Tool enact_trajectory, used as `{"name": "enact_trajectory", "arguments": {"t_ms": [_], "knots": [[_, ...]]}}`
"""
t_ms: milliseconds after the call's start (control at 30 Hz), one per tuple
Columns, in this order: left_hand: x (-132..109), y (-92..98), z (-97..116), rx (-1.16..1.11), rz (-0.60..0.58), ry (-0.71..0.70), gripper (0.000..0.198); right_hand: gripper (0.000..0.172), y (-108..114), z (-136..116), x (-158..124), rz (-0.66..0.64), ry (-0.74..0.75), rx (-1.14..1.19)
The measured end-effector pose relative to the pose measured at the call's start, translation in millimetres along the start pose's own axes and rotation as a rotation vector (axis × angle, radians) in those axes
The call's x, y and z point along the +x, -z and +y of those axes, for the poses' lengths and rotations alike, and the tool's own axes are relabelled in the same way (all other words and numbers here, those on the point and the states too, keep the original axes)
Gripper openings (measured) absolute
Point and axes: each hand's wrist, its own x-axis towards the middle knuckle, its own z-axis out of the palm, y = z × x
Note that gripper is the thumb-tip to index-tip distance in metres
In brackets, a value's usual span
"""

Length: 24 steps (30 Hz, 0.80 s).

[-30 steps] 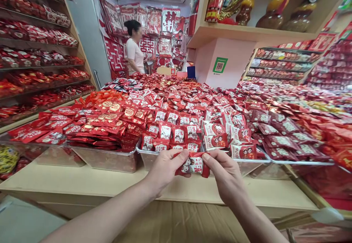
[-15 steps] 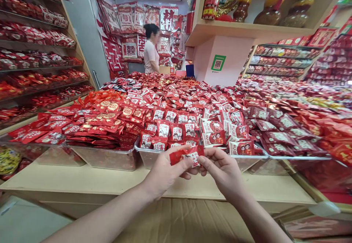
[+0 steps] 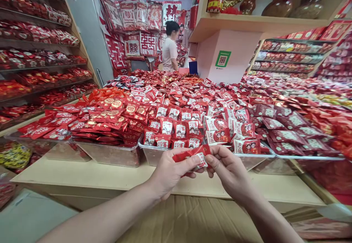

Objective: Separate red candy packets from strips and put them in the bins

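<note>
Between my two hands is a small red-and-white candy packet (image 3: pixel 202 160), held above the front edge of the counter. My left hand (image 3: pixel 173 169) pinches its left part, with the thumb across the printed front. The fingers of my right hand (image 3: pixel 227 164) close on its right end. Just behind the packet, a clear plastic bin (image 3: pixel 150 153) holds rows of similar red packets (image 3: pixel 180 129) with white printed fronts. White-and-red packets (image 3: pixel 218 135) with cartoon figures fill the bin to its right.
Gold-printed red packets (image 3: pixel 110 116) are heaped to the left, and dark red packets (image 3: pixel 288 136) to the right. A pale wooden counter (image 3: pixel 110 177) carries the bins. A shelf (image 3: pixel 228 24) overhangs at upper right. A person (image 3: pixel 169 48) stands beyond the heaps.
The view has shifted slightly, and the packet is tilted more between my hands. In the background the person has moved to the right and turned further away.
</note>
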Motion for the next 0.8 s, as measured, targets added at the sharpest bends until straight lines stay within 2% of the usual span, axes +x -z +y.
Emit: {"name": "enact_trajectory", "arguments": {"t_ms": [167,467,667,800], "knots": [[-2.1,0.3,-4.3,-0.076,0.072,-0.028,0.027,0.020,-2.8,-2.6,1.0,-0.003,-0.039,0.132],[-0.8,4.5,-5.0,-0.042,0.115,-0.025,0.028,0.023,-8.0,4.0,0.6,-0.036,-0.137,0.214],[-5.2,0.1,-2.3,-0.100,0.093,-0.014,0.024,0.023,-7.7,-0.8,-1.8,-0.027,-0.098,0.195],[-6.7,-0.8,-4.0,-0.029,0.072,-0.048,0.024,0.017,-8.8,-0.8,-2.2,0.050,0.017,0.147]]}}
